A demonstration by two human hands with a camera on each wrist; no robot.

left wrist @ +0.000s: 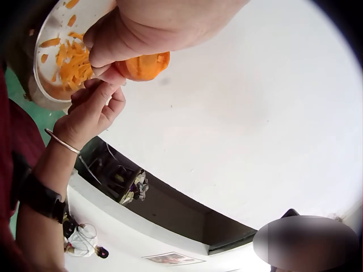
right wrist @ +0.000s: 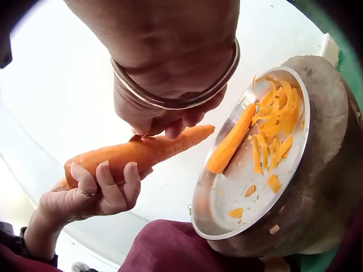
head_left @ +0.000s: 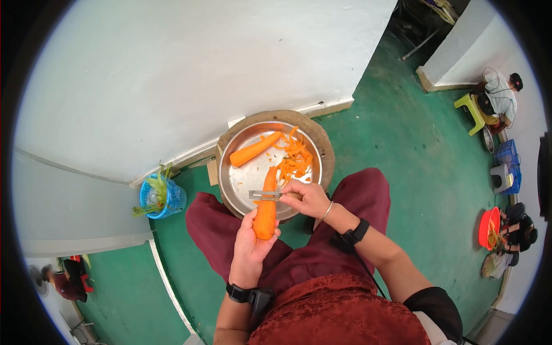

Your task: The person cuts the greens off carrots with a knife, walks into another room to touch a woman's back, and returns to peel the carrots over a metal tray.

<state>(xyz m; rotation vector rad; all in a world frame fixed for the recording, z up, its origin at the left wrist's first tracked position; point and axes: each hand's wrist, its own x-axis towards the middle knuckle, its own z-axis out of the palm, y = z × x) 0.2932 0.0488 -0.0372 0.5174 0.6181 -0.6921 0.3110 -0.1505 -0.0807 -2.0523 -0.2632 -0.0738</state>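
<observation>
Orange against a steel tray, a carrot point(head_left: 265, 207) is held over the lap of a seated person in dark red clothing, its thick end cupped in the left hand point(head_left: 250, 247) with fingers curled round it and its tip pointing away toward the far side of the scene. The right hand point(head_left: 307, 198) pinches the handle of a metal peeler point(head_left: 264, 195), whose blade lies across the carrot near its middle. Beyond the hands, a round steel tray point(head_left: 238, 184) sits on a wooden block point(head_left: 325, 146) on the green floor, holding a peeled carrot point(head_left: 254, 149) on its left side and a heap of peelings point(head_left: 296, 158) to the right. A blue basket point(head_left: 164, 198) of green trimmings stands to the left, near the white wall. The wrist views confirm both grips: the left hand's fingers point(right wrist: 108, 187) wrap the thick end, while the right hand's fingers close above the carrot. Judged from this moment, a clean stroke calls for a light, even pull along the carrot's length away from the holding hand, the tip kept over the tray so strips fall in, the left fingers kept clear of the blade, and the carrot turned a little after each pass to bare a fresh strip of skin.
</observation>
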